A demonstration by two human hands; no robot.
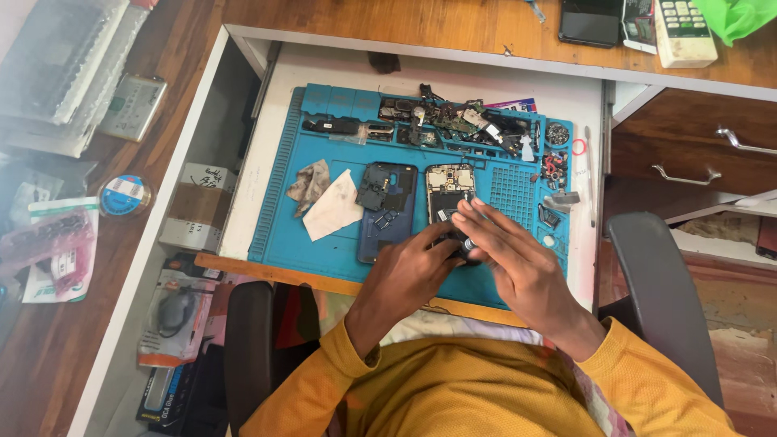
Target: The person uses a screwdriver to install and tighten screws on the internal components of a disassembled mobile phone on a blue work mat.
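Here I look down on the brown wooden desk (388,20), whose white pull-out tray (486,69) carries a blue silicone repair mat (324,243). On the mat's middle lie a dark blue phone back cover (387,212) and, just beside it on the right, an opened phone with its circuit board showing (447,194). Left of the cover sit a white folded paper (333,209) and a stained, crumpled cloth (308,183), touching each other. Along the mat's far edge I see a heap of dark phone parts and small boards (453,121).

My left hand (413,271) is curled at the lower end of the opened phone, its fingers closed narrowly on a small dark object (463,243); I cannot tell what that object is. My right hand (518,263) reaches over from the right, fingers loosely spread and laid across the phone's lower part, fingertips touching it and meeting the left hand. Both sleeves are mustard yellow.

On the desk's far right corner rest a black phone (591,23) and a white remote control (684,32). A grey chair armrest (660,291) stands to my right.
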